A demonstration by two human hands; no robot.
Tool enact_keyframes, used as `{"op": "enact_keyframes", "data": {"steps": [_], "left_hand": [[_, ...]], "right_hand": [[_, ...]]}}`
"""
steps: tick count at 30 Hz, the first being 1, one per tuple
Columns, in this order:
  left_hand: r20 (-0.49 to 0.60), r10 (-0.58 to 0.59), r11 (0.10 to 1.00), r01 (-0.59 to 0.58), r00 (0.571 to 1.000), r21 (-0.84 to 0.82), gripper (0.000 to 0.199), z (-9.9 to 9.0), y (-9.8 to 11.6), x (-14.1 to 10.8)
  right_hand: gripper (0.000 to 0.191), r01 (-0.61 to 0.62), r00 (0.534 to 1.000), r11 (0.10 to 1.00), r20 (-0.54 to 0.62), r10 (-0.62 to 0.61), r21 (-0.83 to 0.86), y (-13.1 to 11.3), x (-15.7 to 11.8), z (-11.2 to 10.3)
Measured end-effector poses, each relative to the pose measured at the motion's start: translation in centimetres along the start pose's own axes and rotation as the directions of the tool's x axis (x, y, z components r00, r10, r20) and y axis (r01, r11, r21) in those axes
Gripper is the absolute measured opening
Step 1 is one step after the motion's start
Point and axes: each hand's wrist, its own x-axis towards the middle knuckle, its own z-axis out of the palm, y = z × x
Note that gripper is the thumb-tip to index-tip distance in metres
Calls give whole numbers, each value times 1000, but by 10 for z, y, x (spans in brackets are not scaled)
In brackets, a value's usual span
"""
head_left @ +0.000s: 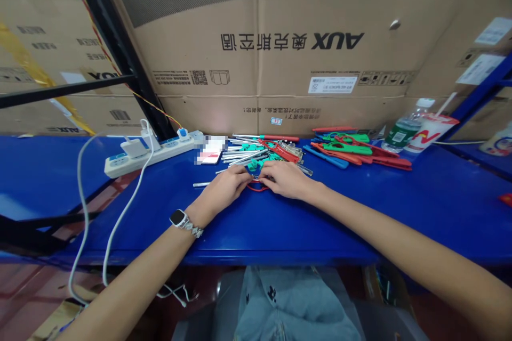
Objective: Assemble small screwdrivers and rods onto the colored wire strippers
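My left hand (228,186) and my right hand (286,178) meet at the table's middle, fingertips pinched close together. Between them shows a small silvery bit, too small to name. A red curved piece (258,188) lies at my fingertips, partly hidden by them. One thin metal rod (201,185) sticks out to the left from behind my left hand; whether the hand grips it I cannot tell. Just beyond my fingers is a pile of metal rods (236,156) with green plastic pieces (256,164) and a red plastic piece (282,150).
Right of the pile lie several flat red, green, orange and blue plastic pieces (352,148). A water bottle (404,130) and a paper cup with straw (432,130) stand beyond. At left are a phone (212,150) and a power strip (160,152) with white cables. A large carton (256,64) backs the blue table (320,229).
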Motion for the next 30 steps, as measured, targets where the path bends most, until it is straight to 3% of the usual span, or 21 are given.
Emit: {"op": "enact_keyframes", "data": {"steps": [8,14,22,30], "left_hand": [[92,-15,986,0,996,169,27,-4,9,2],[112,-11,979,-12,994,204,32,-7,13,4],[88,27,981,-44,996,192,38,-4,11,2],[119,27,975,-52,993,216,40,-6,12,-2]], "right_hand": [[22,50,997,992,62,-44,-114,-4,0,-8],[26,100,989,961,134,-67,-258,-11,4,-16],[26,162,974,944,200,-106,-289,-8,13,-20],[24,175,977,943,171,-130,-282,-9,10,-16]]}}
